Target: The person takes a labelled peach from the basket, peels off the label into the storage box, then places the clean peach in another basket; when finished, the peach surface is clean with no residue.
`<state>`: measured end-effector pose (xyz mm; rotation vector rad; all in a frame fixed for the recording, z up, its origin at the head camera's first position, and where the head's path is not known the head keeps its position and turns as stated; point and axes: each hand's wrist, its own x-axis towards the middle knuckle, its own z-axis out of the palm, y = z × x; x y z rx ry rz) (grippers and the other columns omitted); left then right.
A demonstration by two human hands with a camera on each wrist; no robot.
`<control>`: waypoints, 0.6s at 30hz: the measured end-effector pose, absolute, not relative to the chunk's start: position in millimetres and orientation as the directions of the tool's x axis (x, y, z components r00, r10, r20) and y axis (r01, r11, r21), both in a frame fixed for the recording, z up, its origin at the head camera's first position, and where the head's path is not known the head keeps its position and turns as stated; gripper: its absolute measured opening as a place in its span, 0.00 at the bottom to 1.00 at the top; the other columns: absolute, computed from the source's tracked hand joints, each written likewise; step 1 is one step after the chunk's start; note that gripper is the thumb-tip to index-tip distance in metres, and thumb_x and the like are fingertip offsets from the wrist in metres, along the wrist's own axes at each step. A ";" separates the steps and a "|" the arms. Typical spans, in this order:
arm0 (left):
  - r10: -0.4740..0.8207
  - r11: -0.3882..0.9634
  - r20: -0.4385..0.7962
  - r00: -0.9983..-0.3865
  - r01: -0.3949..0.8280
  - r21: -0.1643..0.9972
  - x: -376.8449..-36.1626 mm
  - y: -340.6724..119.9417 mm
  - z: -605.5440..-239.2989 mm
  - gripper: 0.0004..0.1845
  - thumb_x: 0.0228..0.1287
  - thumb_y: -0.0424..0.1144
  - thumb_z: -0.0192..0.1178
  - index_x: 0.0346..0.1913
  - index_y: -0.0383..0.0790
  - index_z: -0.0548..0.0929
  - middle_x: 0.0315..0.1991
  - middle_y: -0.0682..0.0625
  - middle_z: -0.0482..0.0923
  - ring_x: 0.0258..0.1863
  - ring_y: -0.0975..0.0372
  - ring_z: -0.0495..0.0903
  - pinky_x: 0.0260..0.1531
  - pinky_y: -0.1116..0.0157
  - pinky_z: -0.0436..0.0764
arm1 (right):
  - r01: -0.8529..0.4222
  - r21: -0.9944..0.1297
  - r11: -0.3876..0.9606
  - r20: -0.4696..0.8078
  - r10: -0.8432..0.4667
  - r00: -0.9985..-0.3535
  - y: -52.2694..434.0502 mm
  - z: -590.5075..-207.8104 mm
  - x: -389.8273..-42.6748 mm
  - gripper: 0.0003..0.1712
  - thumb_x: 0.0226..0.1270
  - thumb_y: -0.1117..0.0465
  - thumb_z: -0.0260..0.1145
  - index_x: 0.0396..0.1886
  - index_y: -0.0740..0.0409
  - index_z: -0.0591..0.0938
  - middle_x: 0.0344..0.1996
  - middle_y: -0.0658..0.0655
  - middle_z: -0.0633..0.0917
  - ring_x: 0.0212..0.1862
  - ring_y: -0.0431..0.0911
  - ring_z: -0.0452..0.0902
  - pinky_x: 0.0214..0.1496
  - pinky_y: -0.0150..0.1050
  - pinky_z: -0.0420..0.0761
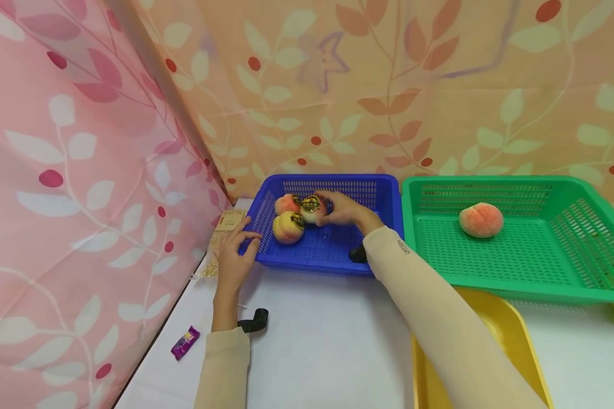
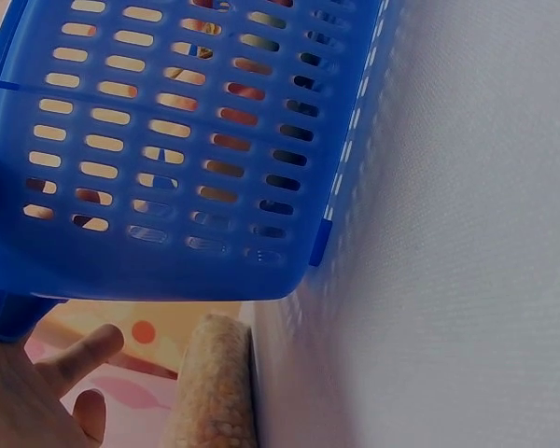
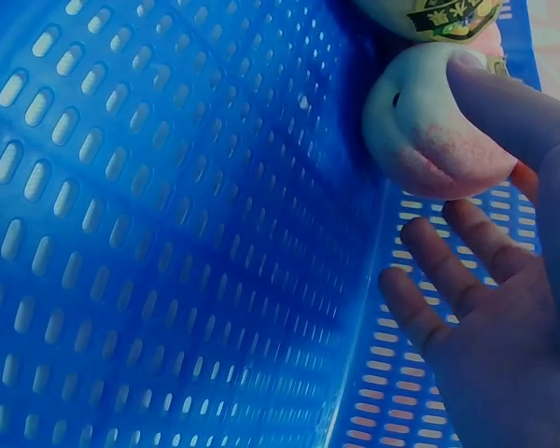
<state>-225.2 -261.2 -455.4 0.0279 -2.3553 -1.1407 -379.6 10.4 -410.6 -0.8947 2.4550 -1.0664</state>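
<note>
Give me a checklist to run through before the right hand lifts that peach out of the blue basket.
1. Right hand on the stickered pink peach: ok, thumb and fingers touch it, but the fingers are not wrapped round it.
2. Left hand steadying the blue perforated plastic basket: ok, fingers rest on its left rim.
3. Two neighbouring peaches clear of the grasp: not ok, they touch the chosen one.
4. Room in the green perforated plastic basket: ok, only one unstickered peach lies there.
5. Path over the shared basket rims: cannot tell, the right sleeve hides part of it.
</note>
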 end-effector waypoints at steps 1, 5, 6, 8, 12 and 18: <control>-0.236 0.646 0.440 -0.866 0.198 0.737 -225.2 -261.2 -455.4 0.10 0.67 0.39 0.61 0.43 0.39 0.89 0.72 0.56 0.74 0.74 0.47 0.65 0.69 0.30 0.37 | -0.423 -0.741 0.522 -0.034 -0.658 -0.752 10.7 -410.2 -379.0 0.49 0.63 0.62 0.74 0.80 0.62 0.59 0.74 0.65 0.69 0.76 0.59 0.63 0.79 0.53 0.62; -0.237 0.648 0.432 -0.870 0.190 0.738 -225.1 -260.9 -454.1 0.10 0.67 0.39 0.61 0.43 0.39 0.89 0.72 0.56 0.74 0.74 0.47 0.65 0.69 0.29 0.37 | -0.398 -0.773 0.494 -0.016 -0.642 -0.767 10.4 -409.9 -376.4 0.44 0.61 0.63 0.76 0.74 0.63 0.65 0.68 0.67 0.73 0.70 0.61 0.69 0.75 0.54 0.68; -0.237 0.649 0.431 -0.871 0.187 0.737 -225.3 -261.1 -454.0 0.10 0.67 0.40 0.61 0.43 0.40 0.89 0.72 0.56 0.74 0.74 0.48 0.65 0.69 0.28 0.37 | -0.383 -0.785 0.487 -0.014 -0.632 -0.775 10.3 -410.0 -375.8 0.43 0.60 0.64 0.76 0.71 0.63 0.66 0.68 0.67 0.73 0.70 0.61 0.69 0.75 0.54 0.68; -0.238 0.652 0.428 -0.872 0.183 0.736 -225.8 -261.4 -453.7 0.10 0.67 0.40 0.61 0.43 0.40 0.89 0.72 0.57 0.74 0.74 0.49 0.65 0.69 0.29 0.37 | -0.357 -0.801 0.481 -0.017 -0.613 -0.790 10.1 -410.3 -374.7 0.39 0.59 0.65 0.77 0.67 0.63 0.66 0.67 0.67 0.73 0.70 0.60 0.69 0.76 0.54 0.66; -0.238 0.655 0.425 -0.873 0.179 0.734 -226.5 -262.4 -454.4 0.10 0.67 0.41 0.61 0.43 0.41 0.90 0.72 0.57 0.73 0.74 0.49 0.66 0.69 0.30 0.39 | -0.337 -0.805 0.489 -0.029 -0.598 -0.801 10.7 -409.8 -372.9 0.39 0.58 0.65 0.78 0.64 0.61 0.66 0.70 0.66 0.73 0.73 0.59 0.66 0.79 0.52 0.62; -0.237 0.648 0.419 -0.877 0.179 0.740 -225.0 -262.6 -454.6 0.10 0.68 0.41 0.61 0.43 0.42 0.89 0.73 0.59 0.72 0.74 0.50 0.66 0.68 0.28 0.38 | -0.427 -0.732 0.530 -0.033 -0.654 -0.756 12.6 -411.6 -376.6 0.48 0.57 0.64 0.79 0.76 0.59 0.65 0.71 0.66 0.73 0.71 0.60 0.69 0.74 0.54 0.69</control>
